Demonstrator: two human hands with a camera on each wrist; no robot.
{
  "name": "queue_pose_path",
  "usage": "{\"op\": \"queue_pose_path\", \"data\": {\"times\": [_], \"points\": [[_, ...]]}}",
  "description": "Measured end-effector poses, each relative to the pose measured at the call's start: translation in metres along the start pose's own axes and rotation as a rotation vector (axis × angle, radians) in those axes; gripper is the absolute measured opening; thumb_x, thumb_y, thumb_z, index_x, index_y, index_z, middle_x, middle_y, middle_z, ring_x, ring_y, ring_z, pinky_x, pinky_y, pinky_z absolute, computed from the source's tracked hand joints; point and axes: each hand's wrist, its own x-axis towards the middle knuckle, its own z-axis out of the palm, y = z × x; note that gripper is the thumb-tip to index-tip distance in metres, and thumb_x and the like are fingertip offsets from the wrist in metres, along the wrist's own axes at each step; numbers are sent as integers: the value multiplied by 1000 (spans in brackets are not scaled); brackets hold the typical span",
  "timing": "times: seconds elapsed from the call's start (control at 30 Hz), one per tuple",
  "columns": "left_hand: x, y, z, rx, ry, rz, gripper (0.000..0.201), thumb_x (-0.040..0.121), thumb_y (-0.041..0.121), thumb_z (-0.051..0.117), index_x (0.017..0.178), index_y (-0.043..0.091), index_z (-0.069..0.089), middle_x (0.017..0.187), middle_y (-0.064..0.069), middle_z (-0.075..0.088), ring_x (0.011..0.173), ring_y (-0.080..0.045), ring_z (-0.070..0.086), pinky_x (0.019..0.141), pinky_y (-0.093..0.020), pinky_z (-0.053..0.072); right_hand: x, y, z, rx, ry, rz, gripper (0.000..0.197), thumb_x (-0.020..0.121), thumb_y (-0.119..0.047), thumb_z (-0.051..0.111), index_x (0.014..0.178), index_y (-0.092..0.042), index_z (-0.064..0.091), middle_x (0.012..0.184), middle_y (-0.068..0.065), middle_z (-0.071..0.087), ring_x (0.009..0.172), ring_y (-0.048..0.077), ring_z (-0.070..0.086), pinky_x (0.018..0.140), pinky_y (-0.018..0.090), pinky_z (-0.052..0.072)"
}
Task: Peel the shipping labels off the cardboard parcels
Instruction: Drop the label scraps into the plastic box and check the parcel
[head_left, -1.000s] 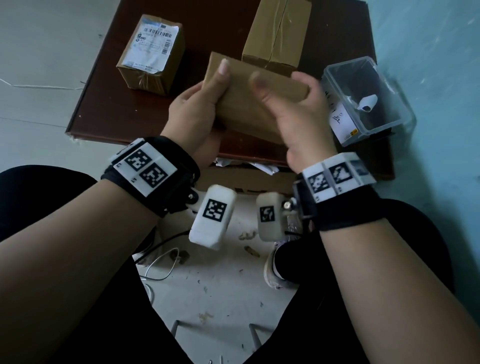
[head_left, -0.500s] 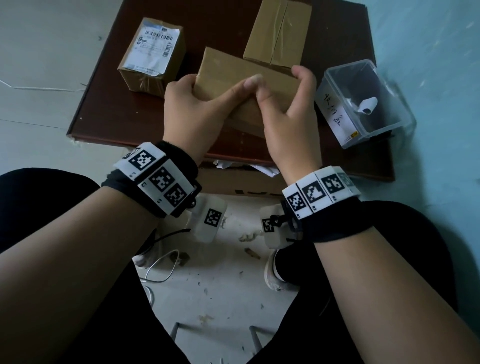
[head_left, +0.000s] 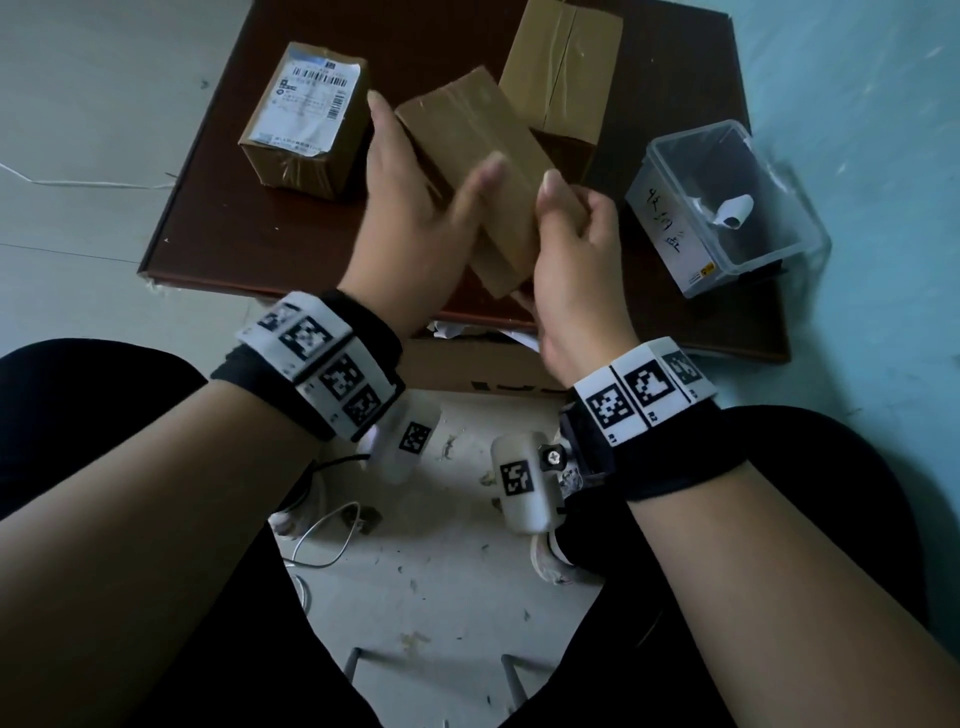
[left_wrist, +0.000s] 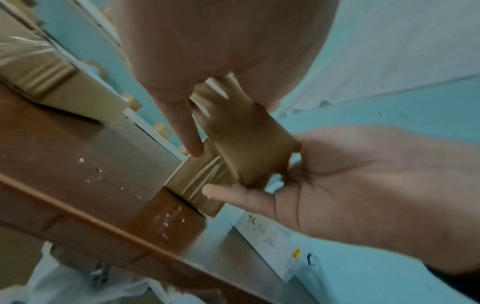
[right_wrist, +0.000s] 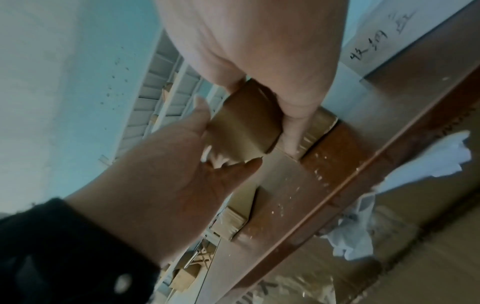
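Note:
I hold a plain brown taped parcel tilted above the dark brown table. My left hand grips its left side, thumb laid across the top face. My right hand grips the near right end, thumb upright against the side. No label shows on the faces I see. In the left wrist view the parcel sits between both hands; in the right wrist view the parcel shows a little white below it. A second parcel with a white shipping label stands at the back left.
A taller taped parcel stands behind the held one. A clear plastic bin at the table's right holds a curled peeled label. Crumpled white paper lies in a carton under the table edge. A white cable lies on the floor between my legs.
The held parcel has turned from lying crosswise to pointing away from me. My left hand has shifted to its left side, my right hand to its near end.

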Motion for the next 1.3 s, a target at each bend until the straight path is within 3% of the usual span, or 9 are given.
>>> {"op": "queue_pose_path", "data": {"times": [0.07, 0.2, 0.4, 0.53, 0.6, 0.83, 1.07, 1.17, 1.3], "points": [[-8, -3, 13, -56, -82, 18, 124, 93, 67, 65, 164, 8, -18, 174, -19, 0, 163, -31, 7, 132, -46, 18, -5, 3, 3, 66, -78, 78, 38, 113, -50, 55, 139, -22, 56, 130, 2, 71, 114, 18, 72, 103, 47, 64], [-1, -9, 14, -116, -120, -7, 117, 85, 82, 58, 167, 21, 2, 172, -15, 22, 159, -30, 26, 124, -55, 36, -6, 7, -3, 51, -179, 144, 35, 113, -49, 58, 129, -19, 66, 97, 5, 77, 74, 18, 71, 81, 41, 62], [-14, -1, 6, -51, -59, 114, 73, 104, 46, 52, 165, 12, 29, 153, -7, 57, 134, -10, 60, 105, -34, 57, -14, 15, -13, -222, -243, -30, 52, 110, -63, 49, 150, -30, 54, 122, -4, 77, 90, 16, 76, 77, 34, 62], [-25, 8, 8, -41, -6, 159, 43, 110, 29, 51, 148, 10, 54, 116, 5, 73, 101, 1, 70, 79, -16, 57, -22, 15, -22, -325, -303, -69, 64, 98, -67, 53, 154, -36, 47, 127, -13, 75, 107, 17, 76, 100, 53, 61], [-27, 10, 9, -55, 16, 152, 35, 110, 27, 51, 138, 10, 60, 106, 7, 72, 91, 1, 70, 71, -14, 54, -26, 12, -25, -347, -330, -92, 68, 95, -61, 54, 158, -38, 43, 130, -15, 72, 111, 15, 73, 102, 51, 60], [-23, 7, 9, -166, -11, 56, 55, 100, 39, 60, 146, 11, 53, 127, 1, 71, 115, -9, 70, 97, -38, 61, -17, 12, -21, -363, -339, -190, 68, 105, -40, 68, 165, -34, 37, 144, -16, 68, 130, 4, 66, 113, 44, 56], [-10, 10, 8, -296, -50, -40, 31, 91, 8, 58, 121, 4, 61, 92, -1, 65, 81, -13, 61, 69, -29, 53, 7, 17, -1, -344, -266, -133, 80, 101, -49, 70, 169, -26, 34, 152, -7, 64, 137, 13, 64, 115, 46, 55], [0, 10, 7, -295, -26, -85, 22, 87, 10, 59, 109, 6, 64, 92, -6, 70, 83, -22, 65, 74, -41, 57, 17, 13, 9, -344, -228, -123, 75, 104, -43, 68, 169, -25, 35, 151, -5, 64, 134, 15, 65, 112, 46, 57], [11, 10, 4, -250, -6, -130, 32, 87, 16, 62, 117, 8, 68, 106, -11, 76, 100, -27, 73, 91, -51, 62, 28, 9, 23, -311, -167, -53, 78, 104, -36, 66, 172, -23, 29, 153, -1, 62, 133, 18, 65, 111, 47, 58]]}}
